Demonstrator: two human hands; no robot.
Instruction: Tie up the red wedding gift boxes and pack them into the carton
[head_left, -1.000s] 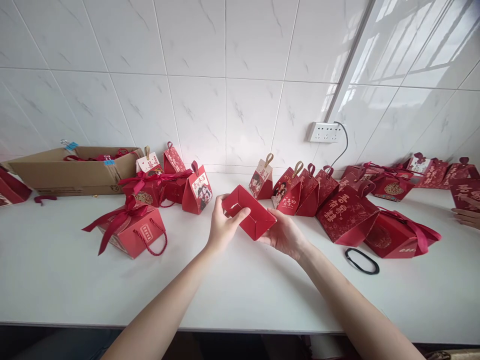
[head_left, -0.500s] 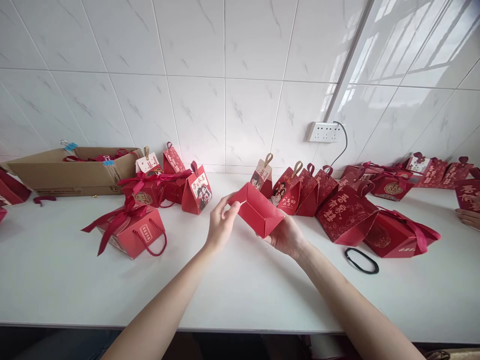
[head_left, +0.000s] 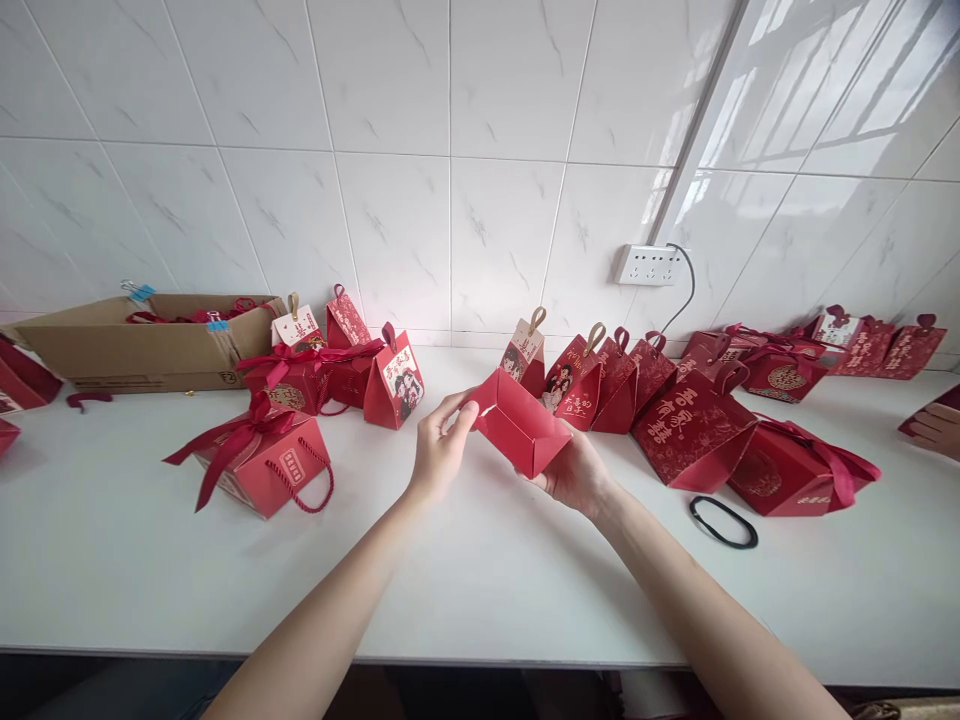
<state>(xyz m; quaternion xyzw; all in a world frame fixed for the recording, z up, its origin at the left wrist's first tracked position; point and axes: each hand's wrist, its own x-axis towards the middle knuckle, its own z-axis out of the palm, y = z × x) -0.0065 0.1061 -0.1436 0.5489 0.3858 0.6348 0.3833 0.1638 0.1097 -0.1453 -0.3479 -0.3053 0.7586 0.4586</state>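
Observation:
A red paper gift box (head_left: pixel 519 422) with an open side facing me is held above the white table (head_left: pixel 480 590). My left hand (head_left: pixel 439 445) pinches its left edge, thumb on the inside. Beneath and along its right side, my right hand (head_left: pixel 574 475) supports it, with most of those fingers hidden behind the cardboard. Behind the box stands a small cream-and-red gift box (head_left: pixel 523 352) with a loop handle. On the left is a finished-looking red box with a ribbon bow (head_left: pixel 259 450) and a rope handle.
Several red gift boxes (head_left: pixel 690 425) line the right side, near a black elastic loop (head_left: pixel 724 522). A cardboard carton (head_left: pixel 142 350) holding red ribbon stands at the back left. A power strip (head_left: pixel 649 265) is on the tiled wall. Another person's hand (head_left: pixel 936 428) touches a red box at far right.
The box in my hands has tipped slightly and moved a little to the right. At far right, the other person's hand and box have shifted.

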